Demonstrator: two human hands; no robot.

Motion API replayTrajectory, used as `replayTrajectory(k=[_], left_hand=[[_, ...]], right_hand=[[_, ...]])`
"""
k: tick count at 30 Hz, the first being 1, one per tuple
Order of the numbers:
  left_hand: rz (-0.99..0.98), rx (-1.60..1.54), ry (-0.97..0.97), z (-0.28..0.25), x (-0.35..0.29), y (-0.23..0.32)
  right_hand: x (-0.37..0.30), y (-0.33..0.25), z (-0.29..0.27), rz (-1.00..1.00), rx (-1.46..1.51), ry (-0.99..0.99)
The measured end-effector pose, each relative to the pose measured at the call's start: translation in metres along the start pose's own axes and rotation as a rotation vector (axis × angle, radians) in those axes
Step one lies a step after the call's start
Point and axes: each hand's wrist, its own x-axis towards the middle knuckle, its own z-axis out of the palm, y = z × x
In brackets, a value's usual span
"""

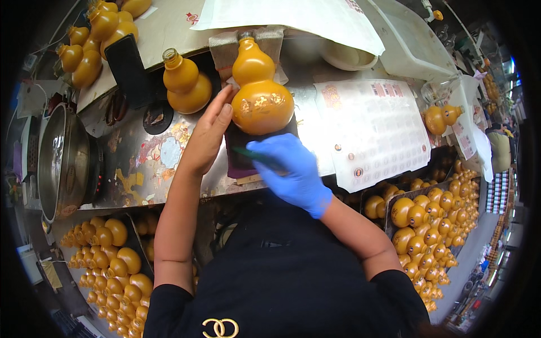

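A gourd-shaped, orange-yellow bottle (262, 107) lies tilted on a padded rest, its open neck pointing away from me. Gold decoration shows on its lower bulb. My left hand (211, 127) is bare, with fingers stretched out along the bottle's left side, at its surface. In a blue glove, my right hand (290, 169) is closed around a thin dark green tool (245, 152), just below the bottle's base. The glove hides most of that tool. Under the bottle's near end is a dark pad (239, 160).
Another gourd bottle (186, 84) stands left of the rest, beside a black phone (125, 70). Printed label sheets (372, 132) cover the right of the metal bench. A metal pan (59, 160) sits far left. Many gourd bottles fill crates below on both sides (115, 273).
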Motion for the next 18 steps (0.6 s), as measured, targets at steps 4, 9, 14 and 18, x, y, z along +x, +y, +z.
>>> replayTrajectory(k=[4, 9, 14, 18], left_hand=[[0.112, 0.149, 0.042, 0.002, 0.000, -0.001], [0.013, 0.047, 0.034, 0.015, 0.004, -0.004], [-0.081, 0.032, 0.035, 0.023, 0.006, 0.005], [-0.155, -0.048, 0.030, 0.021, 0.005, 0.005]], right_hand=[[0.018, 0.007, -0.050, 0.528, 0.736, 0.208], [0.059, 0.036, -0.063, 0.594, 0.270, 0.044], [0.072, 0.049, -0.049, 0.710, 0.204, -0.226], [0.071, 0.053, -0.049, 0.711, 0.486, -0.276]])
